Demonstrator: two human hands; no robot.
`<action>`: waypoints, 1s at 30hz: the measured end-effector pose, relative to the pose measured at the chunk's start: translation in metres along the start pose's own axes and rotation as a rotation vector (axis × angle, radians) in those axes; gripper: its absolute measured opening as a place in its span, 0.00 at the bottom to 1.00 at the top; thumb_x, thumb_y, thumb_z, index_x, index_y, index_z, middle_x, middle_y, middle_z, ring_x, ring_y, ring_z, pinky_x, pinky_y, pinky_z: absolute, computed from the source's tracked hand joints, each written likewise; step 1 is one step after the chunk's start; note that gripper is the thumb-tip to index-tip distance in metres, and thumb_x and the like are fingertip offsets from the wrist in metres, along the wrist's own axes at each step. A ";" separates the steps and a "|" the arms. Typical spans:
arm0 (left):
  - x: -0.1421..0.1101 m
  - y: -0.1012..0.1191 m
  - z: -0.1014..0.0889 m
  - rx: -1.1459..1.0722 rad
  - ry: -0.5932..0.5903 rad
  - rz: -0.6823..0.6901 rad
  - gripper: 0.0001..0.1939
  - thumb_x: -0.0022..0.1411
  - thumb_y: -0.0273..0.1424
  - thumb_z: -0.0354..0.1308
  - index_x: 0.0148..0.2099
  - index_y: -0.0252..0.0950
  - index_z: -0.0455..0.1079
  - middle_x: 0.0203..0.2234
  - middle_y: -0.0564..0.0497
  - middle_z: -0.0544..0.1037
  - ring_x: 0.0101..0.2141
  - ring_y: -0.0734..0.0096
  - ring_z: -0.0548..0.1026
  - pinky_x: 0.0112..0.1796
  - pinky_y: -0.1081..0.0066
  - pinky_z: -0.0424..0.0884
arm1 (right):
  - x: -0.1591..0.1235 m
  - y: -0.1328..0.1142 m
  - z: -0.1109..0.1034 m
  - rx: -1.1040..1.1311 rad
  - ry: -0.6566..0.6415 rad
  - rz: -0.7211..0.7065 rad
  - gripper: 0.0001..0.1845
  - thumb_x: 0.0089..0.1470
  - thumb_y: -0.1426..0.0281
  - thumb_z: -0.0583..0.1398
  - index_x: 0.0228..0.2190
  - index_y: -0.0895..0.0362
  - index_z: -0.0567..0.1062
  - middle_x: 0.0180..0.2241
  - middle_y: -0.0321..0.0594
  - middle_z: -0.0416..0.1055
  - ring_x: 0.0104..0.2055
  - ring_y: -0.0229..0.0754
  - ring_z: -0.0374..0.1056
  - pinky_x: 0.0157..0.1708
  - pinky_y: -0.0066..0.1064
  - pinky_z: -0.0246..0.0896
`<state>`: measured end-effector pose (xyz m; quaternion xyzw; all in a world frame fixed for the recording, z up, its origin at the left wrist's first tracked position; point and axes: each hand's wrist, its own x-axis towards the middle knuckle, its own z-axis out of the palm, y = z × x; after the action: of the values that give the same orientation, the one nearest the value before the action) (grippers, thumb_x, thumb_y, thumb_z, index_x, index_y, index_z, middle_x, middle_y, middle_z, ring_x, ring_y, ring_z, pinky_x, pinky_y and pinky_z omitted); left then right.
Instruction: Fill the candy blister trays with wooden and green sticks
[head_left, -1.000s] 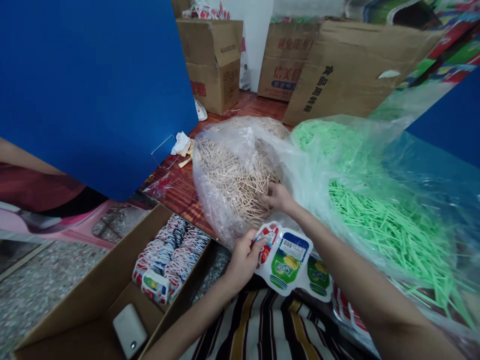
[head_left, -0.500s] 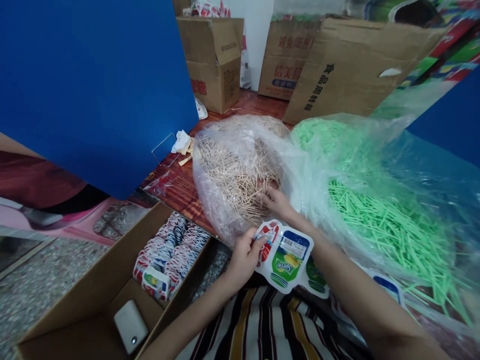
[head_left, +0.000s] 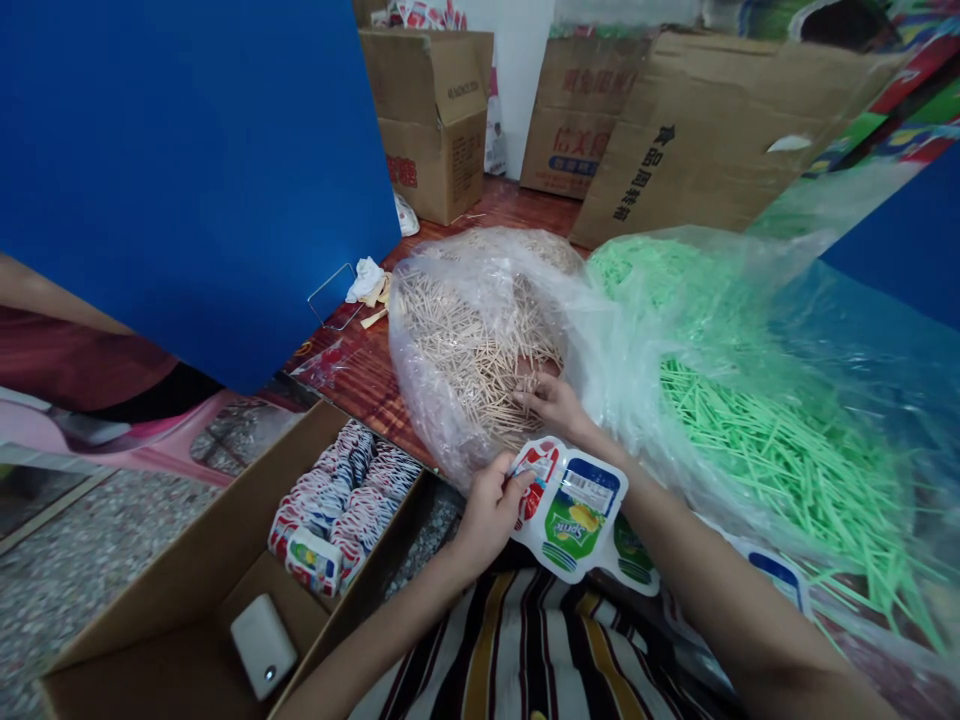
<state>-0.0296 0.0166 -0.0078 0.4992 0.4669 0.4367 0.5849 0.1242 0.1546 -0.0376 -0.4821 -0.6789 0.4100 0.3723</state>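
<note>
My left hand [head_left: 491, 512] is closed on the left edge of a printed sheet of drink-label packets [head_left: 574, 508], held over my striped lap. My right hand [head_left: 551, 402] reaches into a clear plastic bag [head_left: 450, 270] heaped with tan wooden sticks [head_left: 472, 350]. Its fingers are curled among the sticks, and what they hold is too small to make out. More printed packets [head_left: 776, 580] lie under my right forearm.
A bag of green sticks [head_left: 780, 450] lies at the right. An open cardboard box [head_left: 187, 580] at lower left holds rows of printed packets [head_left: 341, 500] and a white device [head_left: 259, 645]. A blue board [head_left: 187, 170] stands at left, cardboard boxes [head_left: 427, 110] behind. Another person's arm [head_left: 45, 300] shows at far left.
My right hand has shifted slightly left and deeper among the tan sticks. My left hand keeps its hold on the printed sheet.
</note>
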 end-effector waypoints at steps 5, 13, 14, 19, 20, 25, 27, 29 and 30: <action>0.000 -0.002 0.001 0.000 -0.012 -0.001 0.09 0.61 0.36 0.53 0.33 0.35 0.65 0.23 0.55 0.69 0.26 0.74 0.66 0.29 0.75 0.64 | -0.002 0.002 0.000 0.023 0.005 0.007 0.20 0.46 0.54 0.62 0.30 0.59 0.72 0.27 0.38 0.71 0.30 0.39 0.66 0.33 0.31 0.62; 0.001 0.002 -0.002 -0.037 0.019 -0.017 0.10 0.60 0.36 0.55 0.33 0.34 0.66 0.23 0.55 0.71 0.26 0.74 0.68 0.29 0.76 0.65 | -0.007 -0.017 -0.006 0.025 0.119 0.022 0.20 0.51 0.53 0.58 0.29 0.59 0.73 0.28 0.41 0.72 0.31 0.40 0.66 0.34 0.32 0.62; 0.001 0.003 -0.003 -0.048 0.032 -0.027 0.10 0.59 0.37 0.55 0.32 0.34 0.66 0.23 0.55 0.71 0.25 0.75 0.67 0.28 0.76 0.64 | -0.008 -0.022 -0.006 0.037 0.130 0.022 0.21 0.52 0.52 0.57 0.30 0.59 0.72 0.29 0.41 0.73 0.30 0.39 0.66 0.33 0.32 0.63; 0.008 0.002 -0.009 -0.094 0.101 -0.065 0.11 0.55 0.37 0.59 0.29 0.33 0.68 0.19 0.56 0.71 0.21 0.76 0.66 0.24 0.76 0.63 | -0.017 -0.046 -0.009 0.373 0.170 0.107 0.19 0.52 0.51 0.58 0.32 0.56 0.68 0.31 0.41 0.75 0.30 0.39 0.69 0.33 0.32 0.66; 0.010 0.001 -0.010 -0.100 0.105 -0.069 0.11 0.54 0.37 0.60 0.29 0.33 0.68 0.20 0.55 0.71 0.21 0.76 0.67 0.24 0.76 0.63 | -0.019 -0.050 -0.010 0.473 0.175 0.139 0.19 0.51 0.52 0.59 0.32 0.55 0.67 0.31 0.40 0.75 0.30 0.39 0.70 0.33 0.33 0.66; 0.018 -0.004 -0.011 -0.101 0.117 -0.084 0.12 0.52 0.38 0.62 0.27 0.32 0.70 0.19 0.55 0.73 0.20 0.77 0.67 0.23 0.77 0.63 | -0.025 -0.051 -0.016 0.338 0.254 0.104 0.17 0.51 0.53 0.59 0.34 0.54 0.69 0.34 0.40 0.75 0.35 0.43 0.71 0.37 0.35 0.65; 0.019 -0.006 -0.010 -0.110 0.120 -0.089 0.13 0.52 0.38 0.62 0.26 0.32 0.70 0.18 0.54 0.73 0.20 0.77 0.67 0.22 0.77 0.62 | -0.025 -0.042 -0.018 0.086 0.230 0.062 0.18 0.49 0.53 0.61 0.31 0.55 0.72 0.33 0.42 0.75 0.37 0.45 0.70 0.40 0.36 0.64; 0.019 -0.006 -0.009 -0.127 0.121 -0.093 0.14 0.52 0.39 0.62 0.26 0.32 0.70 0.18 0.54 0.73 0.19 0.77 0.67 0.22 0.77 0.62 | -0.024 -0.033 -0.020 -0.037 0.179 0.056 0.19 0.50 0.52 0.59 0.29 0.56 0.72 0.31 0.42 0.75 0.36 0.46 0.70 0.40 0.36 0.63; 0.019 -0.006 -0.009 -0.135 0.122 -0.095 0.13 0.51 0.39 0.62 0.27 0.32 0.70 0.18 0.54 0.73 0.19 0.77 0.67 0.22 0.77 0.62 | -0.024 -0.030 -0.020 -0.042 0.173 0.057 0.20 0.51 0.51 0.57 0.29 0.57 0.71 0.31 0.42 0.75 0.35 0.45 0.70 0.39 0.36 0.64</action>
<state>-0.0343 0.0361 -0.0168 0.4083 0.4945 0.4685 0.6077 0.1383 0.1295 -0.0048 -0.5423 -0.6388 0.3629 0.4076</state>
